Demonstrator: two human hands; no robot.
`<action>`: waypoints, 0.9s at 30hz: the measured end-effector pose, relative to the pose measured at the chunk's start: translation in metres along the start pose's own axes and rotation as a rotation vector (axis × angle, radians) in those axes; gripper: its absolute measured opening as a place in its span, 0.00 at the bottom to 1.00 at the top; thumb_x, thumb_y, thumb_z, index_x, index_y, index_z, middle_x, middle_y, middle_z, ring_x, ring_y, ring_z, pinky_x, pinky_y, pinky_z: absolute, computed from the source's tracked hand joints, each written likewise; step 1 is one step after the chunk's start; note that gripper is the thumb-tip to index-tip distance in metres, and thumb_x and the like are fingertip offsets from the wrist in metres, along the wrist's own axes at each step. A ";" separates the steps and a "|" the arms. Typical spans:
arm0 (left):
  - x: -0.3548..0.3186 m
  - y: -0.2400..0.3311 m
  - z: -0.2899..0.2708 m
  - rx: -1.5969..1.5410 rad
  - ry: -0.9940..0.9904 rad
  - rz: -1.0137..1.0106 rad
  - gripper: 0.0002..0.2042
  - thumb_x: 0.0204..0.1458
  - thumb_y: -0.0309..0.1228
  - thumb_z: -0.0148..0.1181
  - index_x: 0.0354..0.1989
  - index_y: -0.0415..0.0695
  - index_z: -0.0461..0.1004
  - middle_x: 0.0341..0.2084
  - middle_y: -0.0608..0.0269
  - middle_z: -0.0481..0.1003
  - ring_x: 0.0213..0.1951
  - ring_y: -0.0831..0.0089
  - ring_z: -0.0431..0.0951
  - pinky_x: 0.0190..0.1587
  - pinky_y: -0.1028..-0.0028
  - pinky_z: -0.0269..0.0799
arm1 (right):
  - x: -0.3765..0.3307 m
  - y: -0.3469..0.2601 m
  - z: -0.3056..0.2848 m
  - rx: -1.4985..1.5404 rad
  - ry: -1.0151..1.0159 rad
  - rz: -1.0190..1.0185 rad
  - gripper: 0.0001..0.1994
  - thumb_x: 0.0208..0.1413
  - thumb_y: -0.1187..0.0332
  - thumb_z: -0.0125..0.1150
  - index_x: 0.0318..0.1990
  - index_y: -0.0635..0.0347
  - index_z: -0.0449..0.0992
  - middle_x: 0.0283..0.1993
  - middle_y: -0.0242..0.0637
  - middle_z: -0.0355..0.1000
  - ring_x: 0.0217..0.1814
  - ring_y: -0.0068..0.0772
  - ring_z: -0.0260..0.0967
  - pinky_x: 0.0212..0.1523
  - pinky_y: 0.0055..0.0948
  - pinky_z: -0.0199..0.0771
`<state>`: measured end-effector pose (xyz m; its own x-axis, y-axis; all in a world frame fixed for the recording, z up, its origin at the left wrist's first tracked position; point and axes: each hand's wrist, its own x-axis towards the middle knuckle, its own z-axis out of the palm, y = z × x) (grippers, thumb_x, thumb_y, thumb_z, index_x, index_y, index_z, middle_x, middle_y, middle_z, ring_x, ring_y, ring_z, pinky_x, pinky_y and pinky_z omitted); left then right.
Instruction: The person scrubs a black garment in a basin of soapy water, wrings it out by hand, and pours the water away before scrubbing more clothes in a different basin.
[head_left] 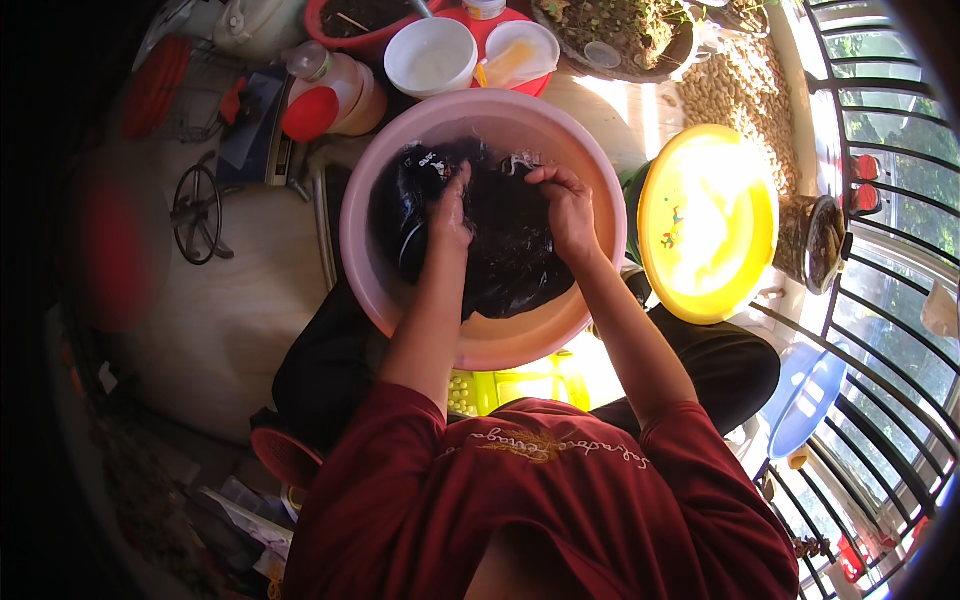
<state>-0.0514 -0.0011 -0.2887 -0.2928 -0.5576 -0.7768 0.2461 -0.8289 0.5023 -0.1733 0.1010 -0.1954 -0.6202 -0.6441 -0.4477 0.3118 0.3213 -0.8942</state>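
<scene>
A dark, wet piece of clothing (510, 250) with small white printing lies bunched in water inside a pink basin (357, 270). My left hand (453, 208) is over the left part of the cloth. Its fingers point away from me, stretched out and wet. At the right part of the cloth is my right hand (570, 212), with its fingers bent inward and their tips drawn together at the fabric. How much cloth lies between those fingertips is hard to see. Both forearms reach over the basin's near rim.
Right of the basin stands a sunlit yellow basin (655, 235), with a blue basin (808, 400) beyond it by the barred window (900, 200). White bowls (430, 58), bottles (350, 95) and a planter (625, 40) line the far side. A yellow-green plastic piece (490, 393) is below the basin.
</scene>
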 end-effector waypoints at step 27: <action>-0.020 -0.010 0.003 0.215 -0.076 0.285 0.18 0.46 0.37 0.64 0.42 0.39 0.75 0.39 0.61 0.75 0.42 0.68 0.74 0.49 0.71 0.66 | -0.023 0.036 0.005 -0.838 0.072 -0.514 0.20 0.53 0.60 0.56 0.52 0.54 0.64 0.46 0.46 0.65 0.51 0.48 0.63 0.47 0.42 0.66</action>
<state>-0.0507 0.0187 -0.2769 -0.3106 -0.7627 -0.5673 0.1298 -0.6252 0.7695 -0.1442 0.1235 -0.2169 -0.5884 -0.8083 0.0212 -0.6017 0.4202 -0.6792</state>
